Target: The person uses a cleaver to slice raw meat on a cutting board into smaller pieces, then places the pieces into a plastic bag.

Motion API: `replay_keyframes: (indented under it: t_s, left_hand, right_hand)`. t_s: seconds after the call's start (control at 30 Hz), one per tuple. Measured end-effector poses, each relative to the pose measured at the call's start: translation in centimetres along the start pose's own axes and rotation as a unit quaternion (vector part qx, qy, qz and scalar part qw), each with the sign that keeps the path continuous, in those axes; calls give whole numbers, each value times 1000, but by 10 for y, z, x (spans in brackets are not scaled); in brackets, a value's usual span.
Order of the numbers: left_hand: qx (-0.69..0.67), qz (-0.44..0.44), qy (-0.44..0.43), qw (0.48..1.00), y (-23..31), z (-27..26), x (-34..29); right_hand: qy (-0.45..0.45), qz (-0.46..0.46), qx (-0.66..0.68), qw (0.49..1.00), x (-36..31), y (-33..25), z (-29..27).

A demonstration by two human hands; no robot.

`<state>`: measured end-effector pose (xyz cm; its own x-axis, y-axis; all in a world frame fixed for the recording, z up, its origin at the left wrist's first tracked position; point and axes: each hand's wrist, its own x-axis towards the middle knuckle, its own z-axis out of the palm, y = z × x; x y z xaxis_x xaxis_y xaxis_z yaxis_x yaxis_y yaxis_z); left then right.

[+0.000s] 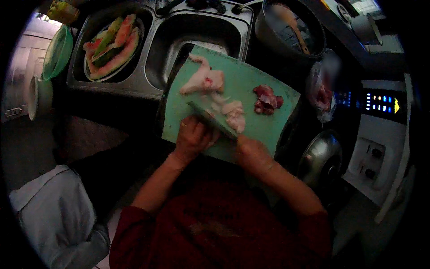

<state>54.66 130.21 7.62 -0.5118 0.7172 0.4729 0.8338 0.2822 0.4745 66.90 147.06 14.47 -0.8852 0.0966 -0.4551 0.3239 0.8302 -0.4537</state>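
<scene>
My right hand (253, 153) is wrapped round the handle of a knife (211, 120), whose wide dark blade slants up and left across a green cutting board (264, 132). My left hand (195, 136) is on the board just on the near side of the blade, its fingers curled; whatever lies under them is hidden. Beyond the blade sit cut pieces of pale raw chicken (234, 114). Farther up and left is a larger chicken piece (206, 80) with skin. A small heap of dark red meat (267, 99) rests on the board's right side.
Behind the board is a steel double sink (154, 85); its left basin holds a bowl of watermelon rinds (114, 51). A large pot (264, 40) with a wooden spoon (299, 38) stands at the back right. To the right are a plastic bag of meat (320, 96) and a metal lid (321, 157).
</scene>
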Motion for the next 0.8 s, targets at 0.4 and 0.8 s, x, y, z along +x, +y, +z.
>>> replay_keyframes:
  t_s: [0.4, 0.8]
  left_hand:
    - [-47, -67, 4, 997, 3, -6, -7]
    - [22, 14, 3, 1000, -10, 0, -2]
  right_hand:
    - [12, -20, -70, 997, -47, 0, -4]
    - [-59, 4, 10, 998, -5, -11, -19]
